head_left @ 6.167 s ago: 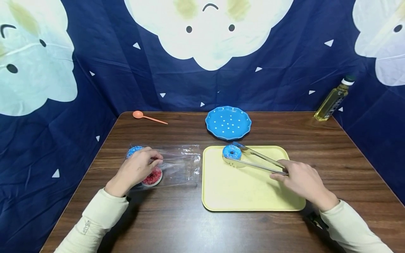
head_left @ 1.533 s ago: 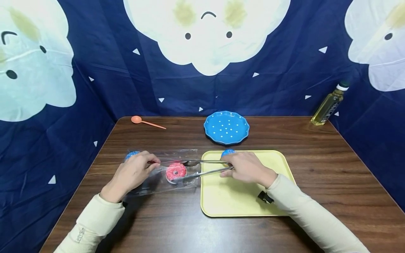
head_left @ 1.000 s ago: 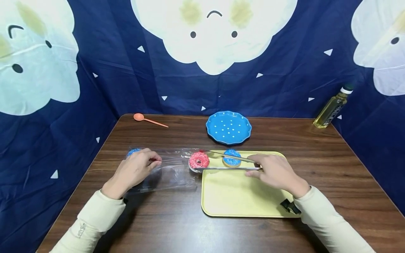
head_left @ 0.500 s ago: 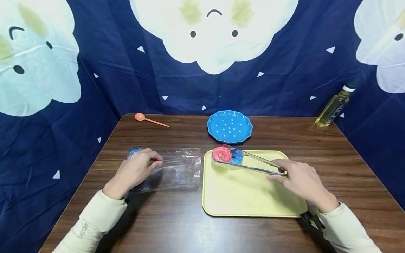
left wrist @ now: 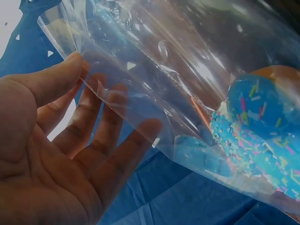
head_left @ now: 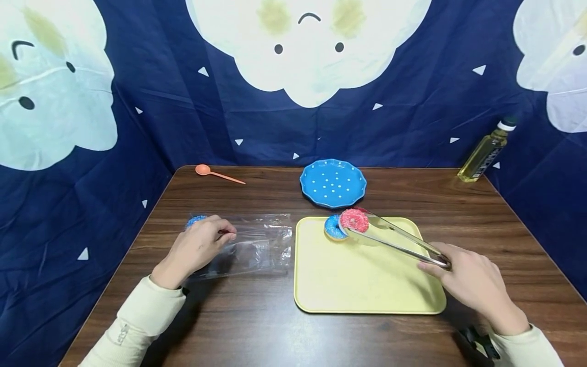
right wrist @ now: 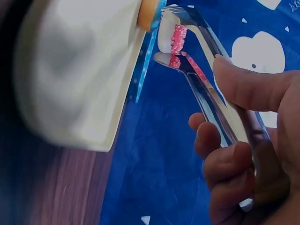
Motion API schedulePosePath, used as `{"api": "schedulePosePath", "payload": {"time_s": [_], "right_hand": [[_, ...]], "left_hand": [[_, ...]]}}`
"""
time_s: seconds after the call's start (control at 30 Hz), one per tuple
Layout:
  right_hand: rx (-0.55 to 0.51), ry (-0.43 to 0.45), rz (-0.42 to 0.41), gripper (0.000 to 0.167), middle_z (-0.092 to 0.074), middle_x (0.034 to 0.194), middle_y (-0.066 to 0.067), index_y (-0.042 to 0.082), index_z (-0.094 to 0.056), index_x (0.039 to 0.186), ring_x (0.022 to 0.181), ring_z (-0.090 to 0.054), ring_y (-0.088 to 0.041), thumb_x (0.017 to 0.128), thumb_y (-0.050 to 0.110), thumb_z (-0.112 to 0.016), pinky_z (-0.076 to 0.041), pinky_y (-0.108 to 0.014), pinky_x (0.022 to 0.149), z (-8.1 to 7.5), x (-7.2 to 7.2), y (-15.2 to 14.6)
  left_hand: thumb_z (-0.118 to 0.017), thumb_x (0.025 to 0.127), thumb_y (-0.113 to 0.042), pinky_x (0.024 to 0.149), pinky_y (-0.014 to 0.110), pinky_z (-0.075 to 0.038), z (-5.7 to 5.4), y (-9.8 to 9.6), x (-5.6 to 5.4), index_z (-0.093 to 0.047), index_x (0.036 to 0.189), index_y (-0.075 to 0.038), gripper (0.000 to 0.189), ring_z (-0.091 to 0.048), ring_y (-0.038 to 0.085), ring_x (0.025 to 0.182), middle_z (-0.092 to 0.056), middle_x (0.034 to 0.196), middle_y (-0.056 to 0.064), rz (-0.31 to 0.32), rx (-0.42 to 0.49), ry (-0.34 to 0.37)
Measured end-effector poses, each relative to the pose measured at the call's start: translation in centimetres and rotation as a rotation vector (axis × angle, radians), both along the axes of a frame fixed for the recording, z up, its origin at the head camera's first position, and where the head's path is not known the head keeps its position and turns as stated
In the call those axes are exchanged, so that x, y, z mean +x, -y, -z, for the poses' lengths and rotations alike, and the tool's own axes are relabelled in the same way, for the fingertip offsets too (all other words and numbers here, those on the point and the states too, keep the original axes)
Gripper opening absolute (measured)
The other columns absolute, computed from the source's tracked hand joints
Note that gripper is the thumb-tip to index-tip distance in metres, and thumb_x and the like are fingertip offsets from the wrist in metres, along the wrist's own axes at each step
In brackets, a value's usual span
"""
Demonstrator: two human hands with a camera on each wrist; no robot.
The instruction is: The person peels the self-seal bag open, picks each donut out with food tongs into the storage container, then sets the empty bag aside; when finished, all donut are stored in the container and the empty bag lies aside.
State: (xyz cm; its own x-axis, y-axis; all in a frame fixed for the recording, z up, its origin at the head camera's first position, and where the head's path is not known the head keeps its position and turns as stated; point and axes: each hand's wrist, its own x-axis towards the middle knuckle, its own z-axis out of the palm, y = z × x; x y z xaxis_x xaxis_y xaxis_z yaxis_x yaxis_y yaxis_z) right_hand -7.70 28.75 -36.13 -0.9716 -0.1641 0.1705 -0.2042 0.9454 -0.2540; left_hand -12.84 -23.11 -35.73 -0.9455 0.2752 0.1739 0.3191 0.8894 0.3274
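My left hand [head_left: 197, 248] pinches the rim of a clear plastic bag [head_left: 257, 250] between thumb and index finger. Blue-iced doughnut pieces with sprinkles [left wrist: 262, 154] show through the film in the left wrist view; from above, the hand mostly hides them. Curled around metal tongs [head_left: 395, 247], my right hand [head_left: 474, 278] squeezes them on a pink doughnut [head_left: 355, 214]. That doughnut is at the far side of the yellow tray [head_left: 357, 280], just right of a blue doughnut [head_left: 333, 233] lying there and slightly overlapping it in the head view.
Behind the tray sits a blue dotted plate [head_left: 332, 183]. An orange spoon [head_left: 220, 176] lies at the far left, and an oil bottle [head_left: 483, 155] stands at the far right corner. A blue cloth backdrop [head_left: 275, 117] surrounds the wooden table [head_left: 257, 321].
The tongs earlier held the blue doughnut on the tray and let it go. They then drew the pink doughnut out of the bag and carried it right, past the blue one. The left hand stayed put.
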Motion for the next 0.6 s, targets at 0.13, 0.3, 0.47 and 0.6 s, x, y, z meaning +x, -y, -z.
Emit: {"api": "schedulePosePath", "payload": {"time_s": [0.13,0.3,0.47,0.6], "right_hand": [[0.004,0.019,0.038,0.054,-0.072,0.099,-0.015,0.017,-0.069,0.123,0.083,-0.066,-0.047,0.087,0.057,-0.072,-0.042,-0.052,0.050,0.1,0.3,-1.0],[0.014,0.060,0.079,0.048,-0.070,0.088,-0.010,0.018,-0.070,0.114,0.077,-0.065,-0.044,0.087,0.058,-0.071,-0.039,-0.048,0.046,0.2,0.4,-1.8],[0.031,0.095,0.101,0.044,-0.066,0.079,-0.006,0.019,-0.070,0.106,0.070,-0.064,-0.039,0.087,0.059,-0.070,-0.036,-0.046,0.044,0.3,0.7,-2.4],[0.041,0.102,0.099,0.045,-0.065,0.078,-0.006,0.018,-0.070,0.106,0.069,-0.063,-0.041,0.087,0.059,-0.071,-0.037,-0.049,0.044,0.2,0.8,-2.8]], "left_hand": [[-0.072,0.095,-0.019,0.065,0.037,-0.049,0.0,0.0,0.0,-0.076,0.096,-0.015,0.006,-0.058,0.013,0.075,-0.066,0.091,-0.004,0.000,0.003,0.003],[-0.073,0.094,-0.018,0.066,0.039,-0.050,0.1,0.1,0.1,-0.076,0.095,-0.015,0.005,-0.058,0.013,0.076,-0.065,0.089,-0.004,0.006,0.010,0.005],[-0.074,0.093,-0.017,0.067,0.039,-0.050,0.3,0.0,0.1,-0.076,0.093,-0.015,0.004,-0.059,0.013,0.076,-0.064,0.087,-0.005,0.014,0.012,-0.006],[-0.074,0.093,-0.017,0.066,0.039,-0.050,0.2,0.0,0.1,-0.076,0.094,-0.015,0.004,-0.060,0.013,0.076,-0.065,0.089,-0.003,0.009,0.009,-0.008]]}}
